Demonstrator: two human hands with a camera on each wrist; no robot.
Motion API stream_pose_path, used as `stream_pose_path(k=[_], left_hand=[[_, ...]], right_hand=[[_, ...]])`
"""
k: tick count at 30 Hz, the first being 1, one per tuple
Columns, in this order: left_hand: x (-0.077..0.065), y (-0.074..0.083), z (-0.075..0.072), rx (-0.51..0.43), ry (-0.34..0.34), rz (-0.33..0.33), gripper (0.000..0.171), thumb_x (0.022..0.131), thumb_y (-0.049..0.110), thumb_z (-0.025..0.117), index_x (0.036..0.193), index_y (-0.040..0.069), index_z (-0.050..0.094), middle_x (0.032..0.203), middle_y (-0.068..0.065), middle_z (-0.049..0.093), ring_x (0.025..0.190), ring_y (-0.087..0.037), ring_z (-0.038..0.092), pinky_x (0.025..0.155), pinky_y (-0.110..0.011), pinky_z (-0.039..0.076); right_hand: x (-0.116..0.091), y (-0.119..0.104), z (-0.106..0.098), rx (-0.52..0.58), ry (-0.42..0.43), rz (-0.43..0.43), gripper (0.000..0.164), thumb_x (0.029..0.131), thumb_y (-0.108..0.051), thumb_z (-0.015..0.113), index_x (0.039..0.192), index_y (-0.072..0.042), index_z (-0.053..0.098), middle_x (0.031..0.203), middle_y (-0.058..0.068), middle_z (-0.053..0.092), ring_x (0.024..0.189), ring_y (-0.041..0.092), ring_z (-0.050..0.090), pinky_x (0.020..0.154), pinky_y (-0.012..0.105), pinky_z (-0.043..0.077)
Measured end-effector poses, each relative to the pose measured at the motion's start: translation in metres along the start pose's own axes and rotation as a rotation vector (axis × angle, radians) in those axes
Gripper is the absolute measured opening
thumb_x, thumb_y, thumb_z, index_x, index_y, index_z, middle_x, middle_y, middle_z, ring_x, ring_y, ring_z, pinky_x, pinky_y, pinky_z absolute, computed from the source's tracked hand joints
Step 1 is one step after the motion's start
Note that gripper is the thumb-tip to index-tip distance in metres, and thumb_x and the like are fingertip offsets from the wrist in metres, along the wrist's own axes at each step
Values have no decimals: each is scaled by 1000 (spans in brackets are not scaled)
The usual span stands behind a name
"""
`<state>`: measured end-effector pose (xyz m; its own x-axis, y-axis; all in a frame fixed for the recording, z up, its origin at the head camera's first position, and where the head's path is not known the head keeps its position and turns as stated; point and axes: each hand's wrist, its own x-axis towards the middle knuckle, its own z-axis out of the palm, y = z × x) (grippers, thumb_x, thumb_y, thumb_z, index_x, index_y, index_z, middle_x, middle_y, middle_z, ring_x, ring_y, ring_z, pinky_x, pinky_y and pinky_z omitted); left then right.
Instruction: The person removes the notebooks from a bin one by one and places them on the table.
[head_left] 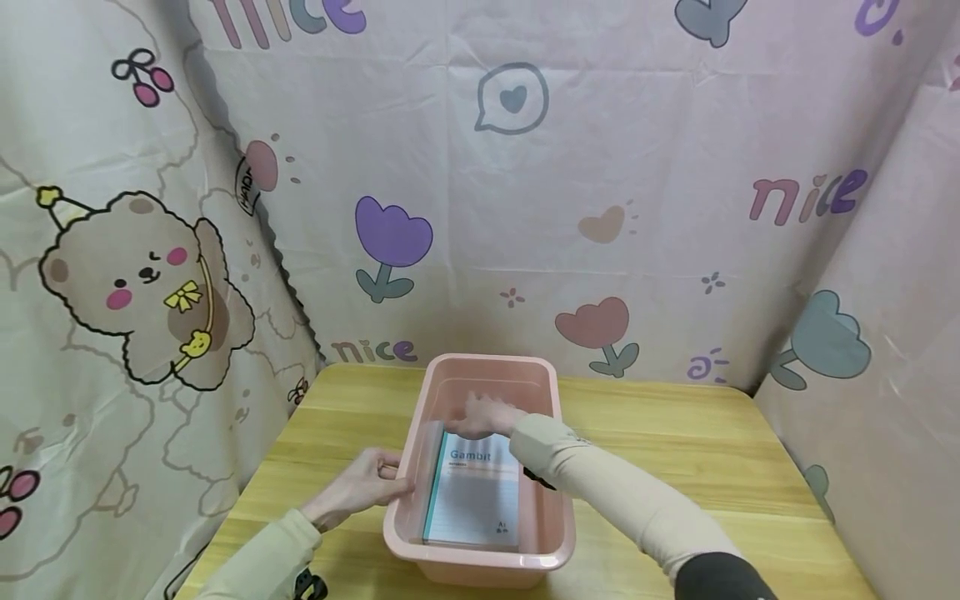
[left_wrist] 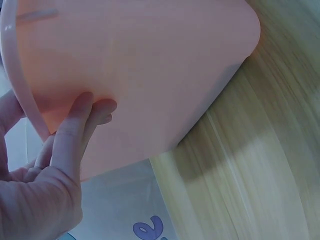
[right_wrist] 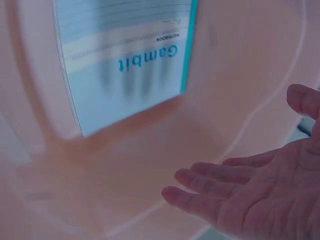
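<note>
A pink plastic basin (head_left: 543, 562) stands on the table, and inside it lies a notebook (head_left: 474, 500) with "Gambit" on its pale blue cover and a teal spine. My left hand (head_left: 367, 479) grips the basin's left rim; in the left wrist view its fingers (left_wrist: 70, 130) press the outer wall while the thumb is over the rim. Over the far part of the basin is my right hand (head_left: 483, 417), slightly blurred. The right wrist view shows that hand (right_wrist: 260, 190) with straight, spread fingers, holding nothing, apart from the notebook.
The wooden table (head_left: 675, 467) extends on both sides of the basin. Behind it hangs a printed curtain (head_left: 660, 125) with flowers and the word "nice". Another curtain with a bear (head_left: 142, 283) hangs along the left.
</note>
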<state>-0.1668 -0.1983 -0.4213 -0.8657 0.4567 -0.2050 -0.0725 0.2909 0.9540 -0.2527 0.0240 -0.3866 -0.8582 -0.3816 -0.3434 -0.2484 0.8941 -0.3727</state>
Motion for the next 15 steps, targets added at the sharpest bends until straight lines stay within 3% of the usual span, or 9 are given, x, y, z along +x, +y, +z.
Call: stream_pose_path(k=[5, 15], left_hand=[[-1, -1, 0, -5, -4, -4, 42, 93, 6, 61, 126, -19, 56, 110, -30, 72, 104, -41, 72, 88, -38, 64], [-2, -2, 1, -1, -14, 15, 43, 93, 6, 61, 126, -21, 55, 111, -33, 71, 102, -35, 73, 86, -34, 64]], right_hand=[[18, -3, 23, -9, 38, 60, 82, 97, -56, 51, 154, -1, 33, 162, 20, 34, 150, 40, 32, 121, 59, 34], [44, -5, 69, 90, 116, 152, 86, 93, -48, 60, 157, -2, 24, 165, 20, 27, 153, 40, 25, 125, 60, 27]])
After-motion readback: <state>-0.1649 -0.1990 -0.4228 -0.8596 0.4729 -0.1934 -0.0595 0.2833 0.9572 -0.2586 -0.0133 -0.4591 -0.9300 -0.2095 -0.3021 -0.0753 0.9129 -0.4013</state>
